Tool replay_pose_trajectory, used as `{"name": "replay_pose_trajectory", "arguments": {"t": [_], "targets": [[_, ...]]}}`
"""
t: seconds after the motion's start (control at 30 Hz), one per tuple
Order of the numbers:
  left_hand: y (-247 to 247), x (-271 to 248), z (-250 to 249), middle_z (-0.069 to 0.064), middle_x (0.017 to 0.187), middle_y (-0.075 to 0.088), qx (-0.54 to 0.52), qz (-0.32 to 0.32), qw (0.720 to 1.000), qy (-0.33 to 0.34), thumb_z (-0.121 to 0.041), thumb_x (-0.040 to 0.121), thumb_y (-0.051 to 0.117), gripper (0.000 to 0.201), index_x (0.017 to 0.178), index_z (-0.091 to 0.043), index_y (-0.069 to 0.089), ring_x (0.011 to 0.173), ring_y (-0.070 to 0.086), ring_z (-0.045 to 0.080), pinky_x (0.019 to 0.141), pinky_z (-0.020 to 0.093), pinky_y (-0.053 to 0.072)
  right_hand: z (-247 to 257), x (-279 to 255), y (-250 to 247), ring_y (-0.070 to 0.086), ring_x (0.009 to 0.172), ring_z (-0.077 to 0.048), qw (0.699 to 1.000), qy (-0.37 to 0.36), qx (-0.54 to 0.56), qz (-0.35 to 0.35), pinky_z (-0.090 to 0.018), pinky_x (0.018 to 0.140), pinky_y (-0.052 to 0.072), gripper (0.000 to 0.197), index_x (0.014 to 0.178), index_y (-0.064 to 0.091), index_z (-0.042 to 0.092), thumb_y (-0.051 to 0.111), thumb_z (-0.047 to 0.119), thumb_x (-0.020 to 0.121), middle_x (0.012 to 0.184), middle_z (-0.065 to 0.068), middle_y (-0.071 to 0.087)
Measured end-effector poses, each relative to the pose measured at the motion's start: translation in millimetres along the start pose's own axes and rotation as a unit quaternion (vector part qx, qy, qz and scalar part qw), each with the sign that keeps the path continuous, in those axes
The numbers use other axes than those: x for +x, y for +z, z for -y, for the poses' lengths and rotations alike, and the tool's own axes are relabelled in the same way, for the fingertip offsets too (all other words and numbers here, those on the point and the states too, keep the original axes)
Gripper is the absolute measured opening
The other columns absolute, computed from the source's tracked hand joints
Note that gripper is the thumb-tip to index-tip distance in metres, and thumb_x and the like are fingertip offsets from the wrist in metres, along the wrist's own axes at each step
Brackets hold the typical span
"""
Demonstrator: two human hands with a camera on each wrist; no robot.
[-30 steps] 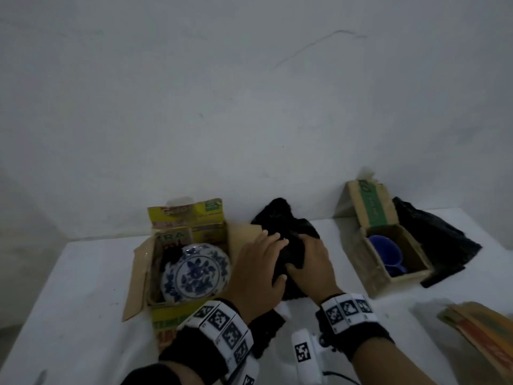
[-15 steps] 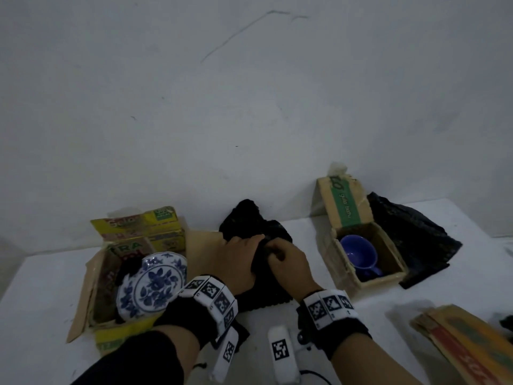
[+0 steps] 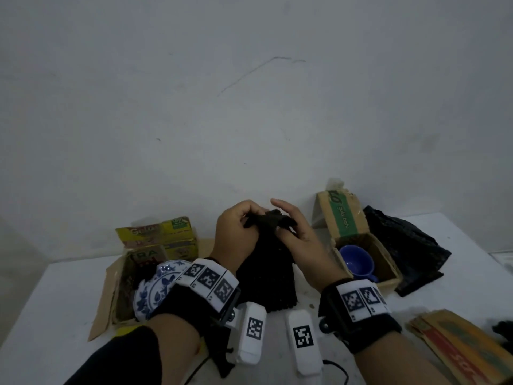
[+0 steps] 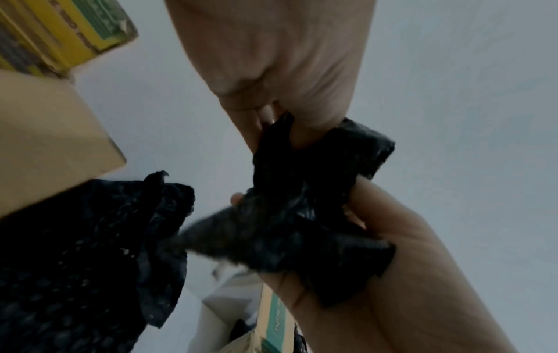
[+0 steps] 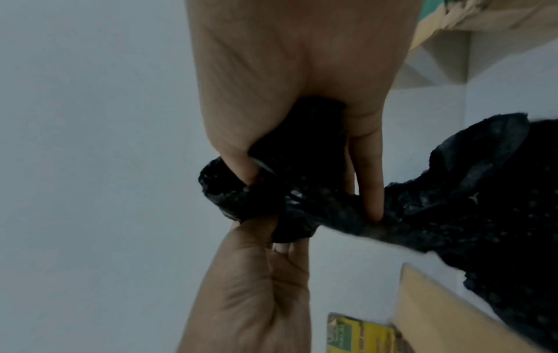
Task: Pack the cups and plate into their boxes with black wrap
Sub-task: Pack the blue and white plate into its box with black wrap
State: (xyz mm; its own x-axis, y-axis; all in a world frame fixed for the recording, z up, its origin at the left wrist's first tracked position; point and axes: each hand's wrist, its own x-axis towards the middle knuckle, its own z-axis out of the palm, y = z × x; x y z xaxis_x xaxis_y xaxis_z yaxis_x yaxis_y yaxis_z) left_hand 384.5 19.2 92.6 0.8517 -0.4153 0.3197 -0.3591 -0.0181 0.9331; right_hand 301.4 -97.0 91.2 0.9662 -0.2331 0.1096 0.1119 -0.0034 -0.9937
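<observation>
Both hands hold a sheet of black wrap [image 3: 266, 268] by its top edge above the white table [image 3: 55, 301], and its lower part hangs down to the tabletop. My left hand [image 3: 247, 223] pinches the bunched edge, and my right hand [image 3: 288, 232] pinches it right beside. The wrist views show the black wrap [image 4: 302, 215] [image 5: 302, 191] crumpled between the two hands' fingers. A blue-and-white plate [image 3: 155, 290] leans in an open yellow box [image 3: 122, 276] to the left. A blue cup [image 3: 356, 261] sits in an open brown box [image 3: 388, 280] to the right.
A second black wrap [image 3: 402, 245] lies crumpled behind the brown box. Flattened cardboard [image 3: 460, 348] lies at the table's front right. A white wall [image 3: 249, 107] runs close behind the boxes. A dark cable [image 3: 336, 370] trails near the front edge.
Both hands have lifted the black wrap's upper edge off the table and bunched it between their fingers. The plate and the cup have stayed in their boxes.
</observation>
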Motion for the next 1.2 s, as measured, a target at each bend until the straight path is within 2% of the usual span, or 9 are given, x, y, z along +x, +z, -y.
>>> {"name": "replay_pose_trajectory", "arguments": {"t": [0.2, 0.37, 0.53, 0.63, 0.73, 0.9, 1.07, 1.13, 1.2], "targets": [[-52.0, -19.4, -15.0, -0.001, 0.095, 0.066, -0.004, 0.056, 0.998, -0.029, 0.016, 0.077, 0.057, 0.038, 0.075, -0.021, 0.068, 0.083, 0.063, 0.003, 0.071, 0.021, 0.052, 16.6, 2.9, 42.6, 0.065, 0.087, -0.022, 0.999, -0.016, 0.026, -0.035, -0.027, 0.07, 0.052, 0.027, 0.09, 0.064, 0.004, 0.047, -0.016, 0.086, 0.096, -0.011, 0.067], [-106.6, -44.1, -16.4, -0.004, 0.113, 0.054, 0.091, 0.171, 0.979, -0.068, -0.013, 0.077, 0.074, 0.039, 0.104, -0.035, 0.057, 0.091, 0.057, 0.004, 0.07, 0.014, 0.05, 7.0, 15.9, 94.9, 0.051, 0.077, -0.026, 0.993, 0.083, 0.05, -0.07, -0.035, 0.065, 0.044, 0.023, 0.075, 0.051, 0.009, 0.046, -0.011, 0.085, 0.081, -0.015, 0.052], [-157.9, -59.6, 5.1, 0.002, 0.096, 0.067, 0.145, 0.031, 0.988, -0.041, 0.003, 0.077, 0.067, 0.028, 0.09, -0.022, 0.067, 0.092, 0.064, 0.019, 0.083, 0.036, 0.054, -2.9, 19.6, 154.6, 0.052, 0.08, -0.027, 0.986, 0.16, 0.047, 0.009, -0.031, 0.064, 0.047, 0.018, 0.086, 0.051, 0.011, 0.038, 0.002, 0.093, 0.092, -0.014, 0.052], [-189.2, -66.7, 20.3, 0.003, 0.089, 0.067, 0.151, -0.005, 0.985, -0.079, 0.009, 0.074, 0.066, 0.033, 0.078, -0.024, 0.067, 0.088, 0.065, 0.02, 0.08, 0.036, 0.056, -16.0, 19.1, 181.2, 0.054, 0.103, -0.027, 0.99, 0.123, -0.01, 0.07, -0.036, 0.086, 0.05, 0.013, 0.096, 0.06, 0.012, 0.051, 0.014, 0.087, 0.12, -0.016, 0.049], [-213.8, -69.8, 38.9, 0.006, 0.089, 0.067, 0.129, -0.027, 0.984, -0.117, 0.014, 0.072, 0.064, 0.041, 0.074, -0.027, 0.063, 0.092, 0.065, 0.023, 0.079, 0.038, 0.057, -34.1, 18.4, 195.5, 0.046, 0.114, -0.024, 0.976, 0.056, -0.164, 0.13, -0.035, 0.1, 0.043, 0.026, 0.103, 0.059, 0.027, 0.066, 0.015, 0.082, 0.122, -0.009, 0.039], [-230.7, -76.9, 62.2, 0.001, 0.098, 0.068, 0.097, -0.018, 0.98, -0.173, -0.005, 0.077, 0.071, 0.026, 0.09, -0.022, 0.057, 0.097, 0.064, 0.016, 0.08, 0.03, 0.054, -63.2, 26.4, 207.8, 0.057, 0.106, -0.025, 0.972, 0.005, -0.199, 0.124, -0.036, 0.092, 0.048, 0.027, 0.099, 0.064, 0.022, 0.061, -0.001, 0.086, 0.11, -0.009, 0.06], [-230.9, -85.9, 77.0, -0.007, 0.134, 0.043, 0.034, -0.018, 0.979, -0.198, -0.009, 0.094, 0.05, 0.04, 0.132, -0.013, 0.044, 0.121, 0.04, 0.003, 0.084, 0.0, 0.037, -97.1, 39.3, 216.9, 0.059, 0.092, -0.018, 0.931, 0.071, -0.316, 0.168, -0.035, 0.082, 0.049, 0.011, 0.1, 0.059, 0.02, 0.058, 0.016, 0.09, 0.099, 0.0, 0.062], [-228.2, -90.8, 81.6, -0.007, 0.149, 0.028, -0.056, -0.006, 0.967, -0.248, -0.03, 0.097, 0.043, 0.051, 0.144, -0.018, 0.029, 0.134, 0.029, 0.008, 0.108, 0.017, 0.031, -106.9, 43.5, 220.8, 0.056, 0.099, -0.021, 0.907, 0.086, -0.359, 0.205, -0.033, 0.086, 0.047, 0.023, 0.114, 0.053, 0.019, 0.054, 0.018, 0.091, 0.11, -0.002, 0.059], [-223.7, -94.4, 88.2, -0.006, 0.155, 0.014, -0.104, -0.007, 0.952, -0.286, -0.043, 0.095, 0.036, 0.059, 0.147, -0.025, 0.016, 0.142, 0.019, 0.015, 0.116, 0.034, 0.019, -106.9, 46.6, 224.1, 0.054, 0.102, -0.02, 0.875, 0.138, -0.381, 0.264, -0.025, 0.083, 0.042, 0.028, 0.124, 0.052, 0.017, 0.046, 0.018, 0.097, 0.117, -0.004, 0.058]]}}
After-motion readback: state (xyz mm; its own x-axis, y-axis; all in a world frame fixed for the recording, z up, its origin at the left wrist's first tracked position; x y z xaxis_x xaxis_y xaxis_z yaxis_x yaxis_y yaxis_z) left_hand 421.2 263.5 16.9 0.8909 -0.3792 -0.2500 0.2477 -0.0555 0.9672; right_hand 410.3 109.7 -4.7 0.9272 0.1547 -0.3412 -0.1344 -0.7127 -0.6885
